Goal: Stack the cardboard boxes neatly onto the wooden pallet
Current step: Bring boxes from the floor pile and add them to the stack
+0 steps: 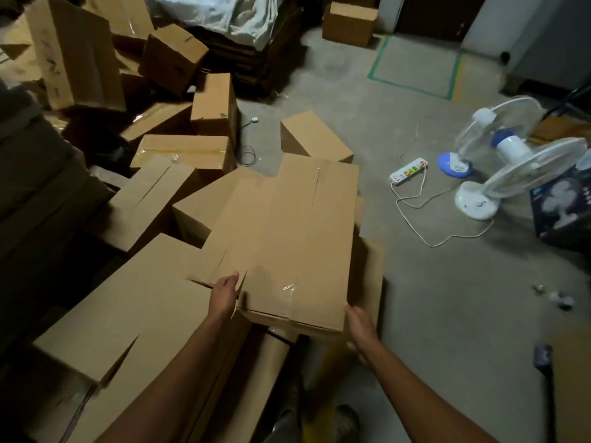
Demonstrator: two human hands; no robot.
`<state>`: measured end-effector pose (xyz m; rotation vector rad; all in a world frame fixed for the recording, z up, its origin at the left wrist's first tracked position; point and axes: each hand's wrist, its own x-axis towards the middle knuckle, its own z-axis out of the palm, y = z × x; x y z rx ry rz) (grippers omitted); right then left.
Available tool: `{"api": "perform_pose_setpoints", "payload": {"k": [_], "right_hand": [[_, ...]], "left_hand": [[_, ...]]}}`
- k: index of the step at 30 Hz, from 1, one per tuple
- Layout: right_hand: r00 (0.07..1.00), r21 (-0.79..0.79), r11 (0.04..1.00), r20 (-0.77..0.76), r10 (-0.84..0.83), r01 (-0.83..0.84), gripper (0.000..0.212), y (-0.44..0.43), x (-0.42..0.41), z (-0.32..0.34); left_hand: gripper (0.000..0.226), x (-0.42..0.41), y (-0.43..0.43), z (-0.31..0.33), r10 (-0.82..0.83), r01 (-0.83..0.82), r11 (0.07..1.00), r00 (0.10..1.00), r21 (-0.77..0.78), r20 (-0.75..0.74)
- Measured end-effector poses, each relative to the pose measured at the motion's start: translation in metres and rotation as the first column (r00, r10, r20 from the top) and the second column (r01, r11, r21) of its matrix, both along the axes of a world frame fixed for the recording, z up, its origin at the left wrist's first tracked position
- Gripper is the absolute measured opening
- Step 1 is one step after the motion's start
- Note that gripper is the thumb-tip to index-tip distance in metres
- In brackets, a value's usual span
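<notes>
A long taped cardboard box (287, 238) lies in front of me on top of other boxes. My left hand (225, 294) holds its near left corner, with the thumb on top at a slit between flaps. My right hand (359, 327) is at the near right corner, its fingers going under the box's edge. A large flat box (128, 314) lies below on the left, and another box (371, 266) shows under the right side. The wooden pallet is hidden from view.
Several loose cardboard boxes (179, 155) are piled to the left and behind. On the concrete floor at the right stand two white fans (508, 167), a power strip (409, 171) with a trailing cable, and a fan carton (563, 206). A lone box (348, 24) sits far back.
</notes>
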<state>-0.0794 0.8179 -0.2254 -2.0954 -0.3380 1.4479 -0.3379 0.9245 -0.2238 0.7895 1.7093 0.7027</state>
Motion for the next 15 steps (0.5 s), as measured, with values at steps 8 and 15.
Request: {"api": "perform_pose_setpoints", "payload": {"k": [8,15], "right_hand": [[0.953,-0.028,0.983,-0.245,-0.180,0.179,0.061,0.007,-0.020,0.000],[0.970,0.276,0.931,-0.103,-0.220,0.240,0.044,0.002,0.009,0.039]], "left_hand": [[0.045,0.003,0.021,-0.012,-0.167,0.175,0.980,0.982,-0.093,0.089],[0.029,0.034,0.012,0.037,-0.262,0.254,0.961,0.963,0.111,0.058]]}}
